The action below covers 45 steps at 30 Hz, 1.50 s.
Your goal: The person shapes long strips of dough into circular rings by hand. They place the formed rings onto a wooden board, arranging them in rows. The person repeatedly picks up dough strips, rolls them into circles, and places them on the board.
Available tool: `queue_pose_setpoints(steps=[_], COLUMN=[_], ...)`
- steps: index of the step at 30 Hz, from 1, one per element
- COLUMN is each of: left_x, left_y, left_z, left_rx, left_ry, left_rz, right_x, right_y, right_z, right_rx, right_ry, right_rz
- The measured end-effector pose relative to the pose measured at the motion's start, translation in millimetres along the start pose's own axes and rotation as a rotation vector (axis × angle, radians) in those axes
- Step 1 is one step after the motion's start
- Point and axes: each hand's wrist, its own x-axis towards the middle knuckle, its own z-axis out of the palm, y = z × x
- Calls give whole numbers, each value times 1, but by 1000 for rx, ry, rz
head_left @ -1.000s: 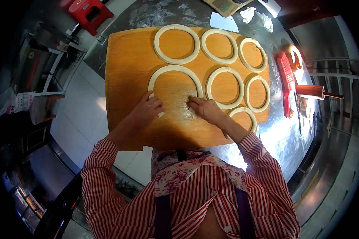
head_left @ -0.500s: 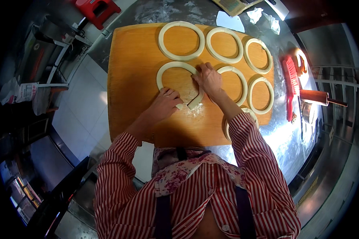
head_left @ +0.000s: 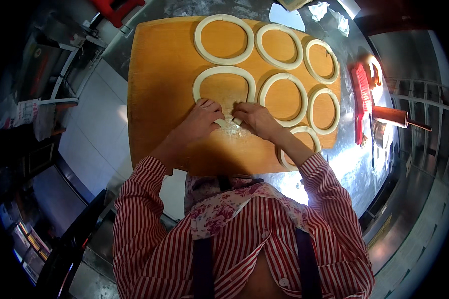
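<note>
Steel worktable, pale tiled floor, red stool, dim surroundings.

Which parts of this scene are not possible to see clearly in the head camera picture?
- Ends of the dough ring: head view, covered by the left hand and right hand; joined or apart, cannot tell.
- Nearest dough ring: head view, partly hidden under the right forearm.
- Wooden board near edge: hidden by the person's chest.
- Small things beside the rolling pin: too small and dark to tell.
</note>
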Motion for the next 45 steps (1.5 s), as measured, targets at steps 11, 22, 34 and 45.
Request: queue_pose_setpoints(steps=[11,22,34,45], left_x=[15,19,21,22], left_y=[-9,-20,29,28], left_z=[-10,-15,15,45], left_rx=[-599,-481,75,48], left_ry=[161,-50,109,290], left_rz=[-353,-300,-234,-227], right_x=[30,25,3,1], right_y=[-40,-49,-12,6], right_z=[11,13,1,-6], right_rx=[645,398,259,278], right_ry=[277,258,130,113], right_rz=[671,551,248,221])
